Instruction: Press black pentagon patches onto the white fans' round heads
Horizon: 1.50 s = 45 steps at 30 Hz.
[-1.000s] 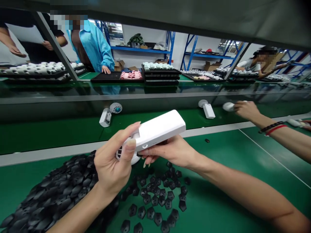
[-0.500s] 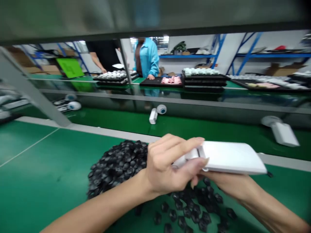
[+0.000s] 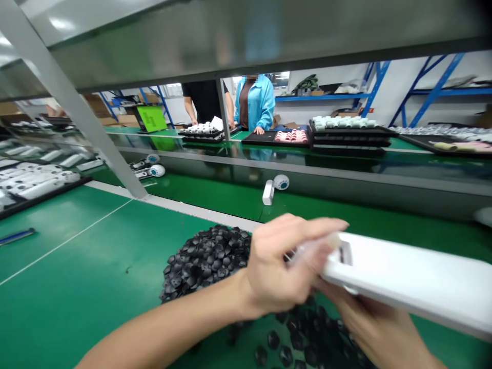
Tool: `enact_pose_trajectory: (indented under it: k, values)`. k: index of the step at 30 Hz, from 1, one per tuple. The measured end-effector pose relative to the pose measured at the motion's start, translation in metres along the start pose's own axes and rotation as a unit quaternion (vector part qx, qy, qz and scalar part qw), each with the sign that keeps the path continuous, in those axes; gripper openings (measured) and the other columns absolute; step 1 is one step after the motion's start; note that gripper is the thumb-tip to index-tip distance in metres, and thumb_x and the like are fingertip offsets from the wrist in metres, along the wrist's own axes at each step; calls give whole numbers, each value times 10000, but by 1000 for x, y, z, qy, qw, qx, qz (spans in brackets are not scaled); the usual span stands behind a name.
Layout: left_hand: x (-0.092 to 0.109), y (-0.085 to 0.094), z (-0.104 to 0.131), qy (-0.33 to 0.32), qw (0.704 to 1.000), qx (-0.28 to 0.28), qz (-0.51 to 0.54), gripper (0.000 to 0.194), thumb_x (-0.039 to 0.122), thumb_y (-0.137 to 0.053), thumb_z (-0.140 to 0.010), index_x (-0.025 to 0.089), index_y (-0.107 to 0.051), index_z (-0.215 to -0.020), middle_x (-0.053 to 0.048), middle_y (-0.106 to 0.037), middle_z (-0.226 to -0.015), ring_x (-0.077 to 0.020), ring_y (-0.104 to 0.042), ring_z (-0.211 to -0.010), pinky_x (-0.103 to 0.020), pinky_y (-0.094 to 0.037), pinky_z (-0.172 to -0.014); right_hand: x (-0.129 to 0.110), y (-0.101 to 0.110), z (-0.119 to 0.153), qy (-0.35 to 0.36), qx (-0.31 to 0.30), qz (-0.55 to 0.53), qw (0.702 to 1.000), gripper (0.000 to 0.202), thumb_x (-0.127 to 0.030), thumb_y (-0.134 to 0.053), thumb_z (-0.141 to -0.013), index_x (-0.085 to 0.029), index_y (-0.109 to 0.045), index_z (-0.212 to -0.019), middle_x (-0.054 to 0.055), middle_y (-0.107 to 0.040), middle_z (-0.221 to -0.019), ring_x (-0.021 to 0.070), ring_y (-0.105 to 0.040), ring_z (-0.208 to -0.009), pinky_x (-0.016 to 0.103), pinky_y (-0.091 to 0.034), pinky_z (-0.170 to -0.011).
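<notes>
A long white plastic housing [image 3: 415, 277] spans from the centre to the right edge of the view, slanting down to the right. My left hand [image 3: 282, 266] is closed around its left end, with thumb and fingers pinching near a small rectangular opening. Underneath, my right hand [image 3: 378, 323] grips the housing from below; most of its fingers are hidden. Behind my left wrist lies a heap of small black faceted plastic pieces [image 3: 209, 256]. Scattered black pieces [image 3: 286, 353] lie on the green worktop below my hands. Motion blurs the fingertips.
A sloping metal post [image 3: 92, 128] stands at left, beneath an overhead shelf [image 3: 246, 36]. Beyond the worktop's pale edge, a white round-headed device [image 3: 268, 192] lies on the green belt [image 3: 215, 192]. A tray of white parts [image 3: 42, 179] sits left. Two people stand across the line.
The view has swung left, bringing the tray of white parts into sight. The housing has come nearer and tilted down to the right, with both hands still on it.
</notes>
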<state>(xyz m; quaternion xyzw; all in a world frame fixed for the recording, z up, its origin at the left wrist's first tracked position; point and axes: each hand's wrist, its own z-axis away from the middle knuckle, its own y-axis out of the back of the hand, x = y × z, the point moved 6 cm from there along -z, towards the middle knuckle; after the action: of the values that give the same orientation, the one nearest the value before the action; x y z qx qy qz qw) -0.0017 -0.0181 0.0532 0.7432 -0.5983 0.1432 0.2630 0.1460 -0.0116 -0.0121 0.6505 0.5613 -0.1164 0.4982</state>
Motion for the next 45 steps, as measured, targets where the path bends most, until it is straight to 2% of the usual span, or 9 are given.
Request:
enact_pose_trajectory:
  k: [4, 9, 12, 14, 17, 24, 33, 39, 45]
  values:
    - [-67, 41, -29, 132, 964, 49, -226, 675, 732, -371, -1030, 229, -818, -1073, -97, -824, -1113, -268, -772, -985, -362, -620, -826, 8, 14, -27, -128, -9, -76, 989, 307, -536, -682, -1007, -239, -706, -930, 30, -776, -737, 206, -767, -619, 285, -672, -589]
    - [-177, 108, -67, 293, 884, 50, -362, 592, 608, -621, -930, 129, -710, -1266, -245, -769, -1177, -476, -692, -1187, -564, -532, -1011, 29, 64, -35, -230, -5, -38, 972, 299, -485, -691, -964, -210, -658, -853, 40, -773, -806, 188, -766, -711, 271, -598, -666]
    - [-215, 118, -58, 359, 835, -7, -417, 684, 562, -733, -829, 65, -673, -1295, -365, -699, -1258, -608, -590, -1280, -707, -465, -1030, 33, 91, -36, -254, -2, 13, 967, 245, -438, -684, -964, -208, -687, -879, 54, -795, -842, 210, -779, -765, 275, -555, -645]
    - [-226, 106, -51, 357, 822, -45, -442, 726, 523, -687, -856, 24, -619, -1379, -428, -545, -1464, -648, -410, -1440, -796, -314, -1118, 34, 101, -35, -265, -23, 51, 963, 215, -405, -680, -968, -211, -711, -880, 52, -811, -864, 213, -782, -784, 274, -527, -623]
    - [-237, 60, -58, 316, 834, -112, -438, 736, 482, -579, -937, 102, -490, -1560, -293, -243, -1746, -524, -131, -1624, -713, -108, -1265, 37, 104, -34, -267, -83, 148, 949, 191, -350, -699, -961, -218, -752, -833, 21, -817, -838, 193, -767, -771, 272, -490, -630]
    - [-286, -47, -87, 439, 814, -194, -327, 692, 549, -843, -832, 108, -668, -1336, -240, -679, -1354, -441, -634, -1282, -592, -507, -1077, 63, 77, -6, -302, -258, 273, 876, 34, -214, -831, -842, -227, -819, -812, -1, -790, -739, 192, -725, -744, 289, -413, -654]
    - [-249, -62, -71, 542, 833, -105, -25, 148, 227, -750, -971, 126, -665, -1036, -22, -683, -890, -150, -678, -747, -307, -626, -700, 74, 58, 9, -307, -274, 246, 878, 120, -246, -889, -816, -212, -789, -757, 12, -749, -661, 215, -714, -745, 292, -389, -651]
    - [-189, -41, -71, 463, 874, -22, 148, 459, 301, -935, -721, 195, -643, -1059, 43, -602, -700, -140, -610, -577, -303, -625, -591, 76, 64, -1, -278, -215, 128, 928, 44, -160, -750, -905, -191, -724, -923, 10, -818, -821, 163, -777, -762, 236, -515, -693]
    - [-140, -34, -34, 422, 884, -60, 193, 688, 551, -1005, -608, 155, -763, -1115, -66, -746, -813, -141, -644, -575, -208, -540, -492, 64, 82, -14, -242, -69, -81, 965, 136, -267, -730, -911, -169, -754, -1003, 33, -806, -823, 176, -793, -768, 280, -620, -769]
